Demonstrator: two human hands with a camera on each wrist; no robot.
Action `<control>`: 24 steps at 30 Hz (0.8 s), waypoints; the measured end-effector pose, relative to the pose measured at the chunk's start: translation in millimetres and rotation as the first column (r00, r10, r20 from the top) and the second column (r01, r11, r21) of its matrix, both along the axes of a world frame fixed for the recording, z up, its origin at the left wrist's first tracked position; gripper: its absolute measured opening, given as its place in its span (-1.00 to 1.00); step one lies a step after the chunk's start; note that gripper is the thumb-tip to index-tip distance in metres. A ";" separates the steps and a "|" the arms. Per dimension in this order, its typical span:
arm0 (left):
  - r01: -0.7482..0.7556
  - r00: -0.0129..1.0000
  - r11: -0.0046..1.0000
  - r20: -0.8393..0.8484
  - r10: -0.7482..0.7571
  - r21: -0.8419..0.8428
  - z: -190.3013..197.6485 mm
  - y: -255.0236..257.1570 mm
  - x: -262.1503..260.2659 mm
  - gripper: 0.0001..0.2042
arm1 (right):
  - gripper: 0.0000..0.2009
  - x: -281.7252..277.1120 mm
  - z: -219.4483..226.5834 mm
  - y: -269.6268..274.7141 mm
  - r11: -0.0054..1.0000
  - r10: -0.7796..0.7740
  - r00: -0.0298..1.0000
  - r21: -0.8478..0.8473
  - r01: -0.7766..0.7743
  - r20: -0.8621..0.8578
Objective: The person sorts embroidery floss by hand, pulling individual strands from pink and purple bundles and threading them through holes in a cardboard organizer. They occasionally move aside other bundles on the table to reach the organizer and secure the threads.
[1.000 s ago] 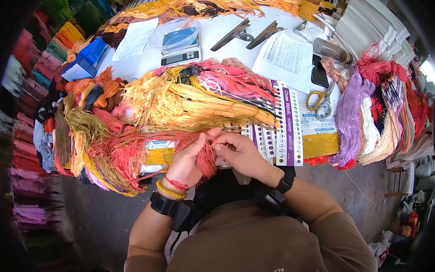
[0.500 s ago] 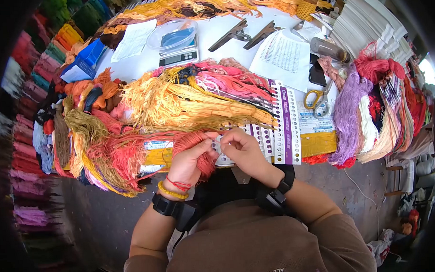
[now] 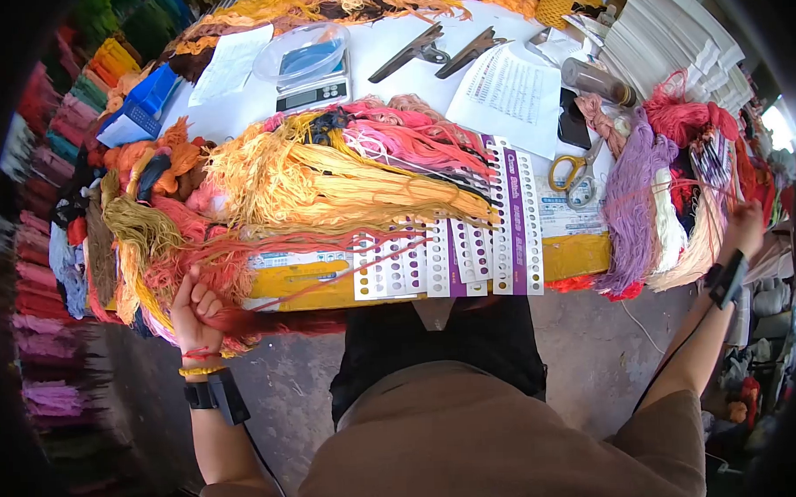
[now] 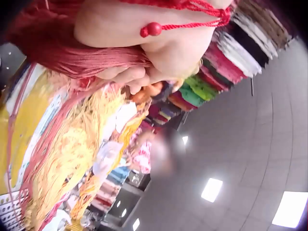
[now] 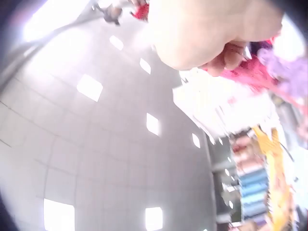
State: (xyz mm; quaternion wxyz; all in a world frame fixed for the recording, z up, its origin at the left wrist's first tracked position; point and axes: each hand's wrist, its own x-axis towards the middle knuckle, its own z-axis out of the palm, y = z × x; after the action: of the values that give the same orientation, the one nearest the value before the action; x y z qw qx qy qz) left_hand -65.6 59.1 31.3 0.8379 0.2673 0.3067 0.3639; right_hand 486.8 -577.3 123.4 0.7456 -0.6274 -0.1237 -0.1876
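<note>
Hanging yarn [image 3: 50, 313] lined the frame's left edge. At lower left, the left hand [image 3: 197, 312] gripped a red yarn bundle [image 3: 278, 321], stretched just below the table edge [image 3: 573, 253]. Yellow yarn [image 3: 326, 185] lay mid-frame, then punched cards [image 3: 518, 235], scissors [image 3: 582, 182]; far right, the right hand [image 3: 746, 228] pinched red strands [image 3: 689, 183].

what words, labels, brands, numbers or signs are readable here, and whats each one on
"Cross Stitch", apparently: purple-striped card
"ALL LO...", upside down, cut off: brown shirt
Too small or blurred to read: printed sheet, scale display, blue-printed paper
</note>
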 end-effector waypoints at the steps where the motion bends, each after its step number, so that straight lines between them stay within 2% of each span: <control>1: 0.080 0.996 0.997 -0.031 -0.080 0.021 7.8 -12.9 15.6 -0.84 | -0.93 -1.3 19.9 -10.6 0.985 -0.164 0.974 -0.021 0.170 0.156; 2: 0.163 0.985 0.986 -0.065 -0.160 0.042 15.8 -29.3 39.7 -0.85 | -0.82 -2.4 28.5 -15.5 0.942 -0.316 0.897 -0.012 0.336 0.310; 3: 0.269 0.956 0.962 -0.132 -0.261 0.046 22.3 -48.0 63.9 -0.86 | -0.83 -28.1 28.2 22.1 0.629 -0.283 0.673 -0.397 0.668 0.683; 4: 0.339 0.928 0.938 -0.193 -0.320 0.073 20.1 -65.9 86.8 -0.86 | -0.83 -66.3 27.2 80.5 0.077 0.016 0.440 -0.440 0.895 0.898; 5: 0.459 0.885 0.881 -0.144 -0.442 0.113 20.4 -85.4 106.5 -0.86 | -0.84 -77.0 1.7 118.3 0.332 0.122 0.724 -0.715 0.615 0.679; 6: 0.554 0.831 0.829 -0.117 -0.544 0.075 16.2 -98.5 124.4 -0.84 | -0.87 -109.4 -15.5 180.1 0.453 0.126 0.846 -0.789 0.416 0.518; 7: 0.629 0.774 0.774 -0.162 -0.612 0.078 15.1 -114.7 142.7 -0.82 | -0.90 -141.0 -44.5 226.0 0.805 0.153 0.986 -0.586 -0.091 0.058; 8: 0.705 0.699 0.705 -0.240 -0.674 0.075 10.6 -125.7 160.4 -0.80 | -0.89 -161.4 -68.6 259.4 0.842 0.463 0.875 -0.240 -0.483 -0.139; 9: 0.767 0.630 0.635 -0.289 -0.721 0.088 6.5 -135.0 175.3 -0.80 | -0.86 -183.3 -85.0 281.9 0.780 0.543 0.793 -0.182 -0.598 -0.277; 10: 0.785 0.611 0.603 -0.346 -0.712 0.144 -1.1 -143.7 190.4 -0.80 | -0.85 -198.9 -96.1 297.9 0.725 0.510 0.751 -0.260 -0.637 -0.418; 12: 0.842 0.509 0.532 -0.458 -0.729 0.090 -21.1 -153.8 211.6 -0.77 | -0.86 -211.2 -125.1 316.9 0.649 0.595 0.606 -0.131 -0.750 -0.528; 13: 0.844 0.506 0.529 -0.461 -0.729 0.090 -26.1 -155.6 217.8 -0.77 | -0.86 -214.6 -133.6 322.0 0.651 0.594 0.607 -0.128 -0.748 -0.527; 15: 0.893 0.378 0.450 -0.579 -0.722 0.022 -31.8 -158.6 227.5 -0.72 | -0.88 -218.0 -142.8 327.5 0.624 0.560 0.584 -0.164 -0.764 -0.587; 19: 0.893 0.350 0.448 -0.683 -0.641 0.037 -39.1 -166.9 238.3 -0.69 | -0.89 -218.8 -140.9 326.4 0.591 0.580 0.584 -0.200 -0.782 -0.568; 21: 0.920 0.328 0.379 -0.721 -0.611 0.097 -42.4 -170.1 241.2 -0.72 | -0.88 -219.2 -136.6 325.6 0.507 0.589 0.629 -0.373 -0.777 -0.508; 22: 0.919 0.329 0.382 -0.721 -0.610 0.096 -42.6 -169.3 240.9 -0.72 | -0.88 -219.0 -133.5 325.9 0.504 0.591 0.626 -0.373 -0.779 -0.509; 24: 0.922 0.321 0.377 -0.721 -0.614 0.089 -40.9 -168.2 240.5 -0.72 | -0.86 -217.9 -126.6 324.9 0.503 0.537 0.692 -0.476 -0.722 -0.483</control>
State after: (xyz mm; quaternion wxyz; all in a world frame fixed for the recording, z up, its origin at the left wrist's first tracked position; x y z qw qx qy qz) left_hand 174.9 -109.1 -9.6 0.6671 0.6818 0.2660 -0.1392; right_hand 268.9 -252.4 -3.2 0.5127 -0.7684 -0.2972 0.2416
